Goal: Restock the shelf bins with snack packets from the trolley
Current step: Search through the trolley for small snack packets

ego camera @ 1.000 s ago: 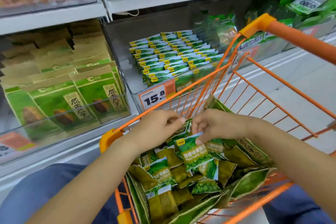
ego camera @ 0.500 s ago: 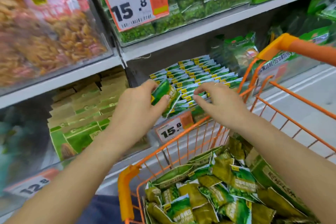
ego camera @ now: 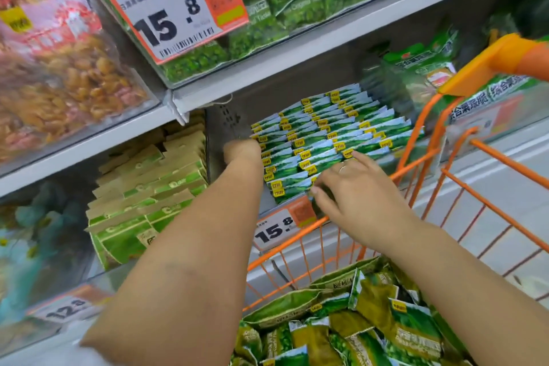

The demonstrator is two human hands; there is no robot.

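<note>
Snack packets [ego camera: 323,140] are standing in tight rows inside the clear shelf bin [ego camera: 234,125] on the middle shelf, their white-and-green tops with yellow tags facing you. More of them are lying loose in the orange trolley [ego camera: 427,140] at the lower right, cut off by the bottom edge. Your left arm is reaching into the bin's left side, and your left hand [ego camera: 242,151] is showing only as a wrist end against the packets: its fingers are hidden, so you cannot tell whether it is spread or gripping. Your right hand [ego camera: 353,190] is hovering over the bin's front edge, ringed finger stretched toward the front row, while thumb and forefinger are pinching something small and dark that is too blurred to name. A price tag [ego camera: 279,226] reading 15.8 is hanging on the bin front, partly crossed by the trolley's rim. Everything on the far left of the shelves is smearing into blur.
</note>
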